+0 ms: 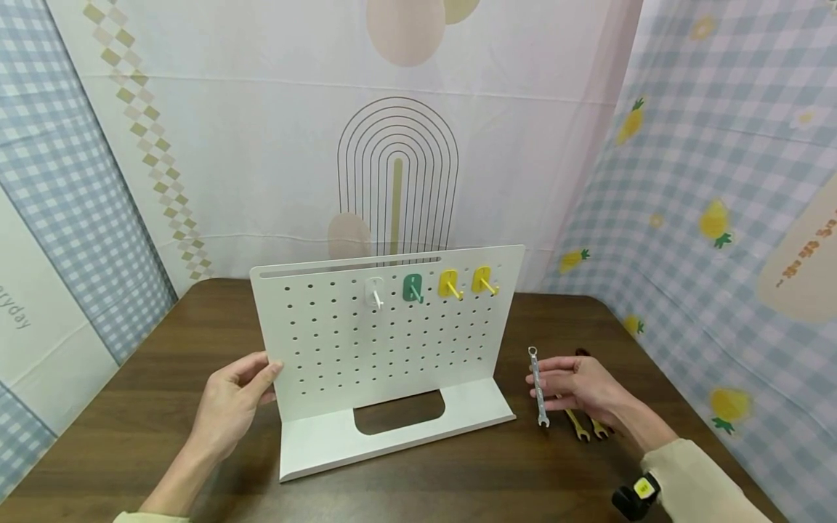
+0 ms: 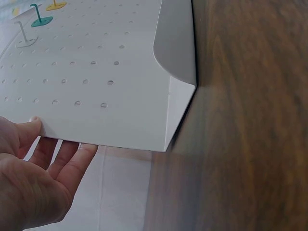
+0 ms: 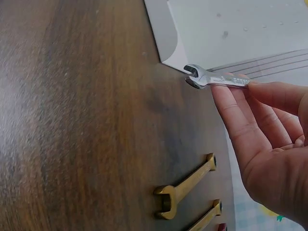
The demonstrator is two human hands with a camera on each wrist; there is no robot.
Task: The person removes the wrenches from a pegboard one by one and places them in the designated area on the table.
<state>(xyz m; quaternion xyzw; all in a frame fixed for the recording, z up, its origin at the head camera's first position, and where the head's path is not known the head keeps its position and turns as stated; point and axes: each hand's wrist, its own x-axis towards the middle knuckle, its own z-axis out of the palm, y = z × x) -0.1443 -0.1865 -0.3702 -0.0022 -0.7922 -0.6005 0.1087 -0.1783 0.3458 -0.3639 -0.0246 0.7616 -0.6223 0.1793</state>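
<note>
A white pegboard [image 1: 392, 341] stands upright on its base on the wooden table. My left hand [image 1: 232, 399] grips its left edge, thumb on the front face and fingers behind, as the left wrist view also shows. To the right of the board, my right hand [image 1: 582, 385] pinches a silver combination wrench [image 1: 539, 388] between thumb and fingers, its ring end up and open end down. Below that hand lie gold wrenches [image 3: 185, 187] on the table, partly hidden by it in the head view.
Along the board's top sit a white hook [image 1: 375, 293], a green hook [image 1: 413, 288] and two yellow hooks [image 1: 450, 284]. The brown table [image 1: 216, 319] reaches back to a patterned curtain [image 1: 261, 167]. A checked curtain [image 1: 686, 240] hangs along the right side.
</note>
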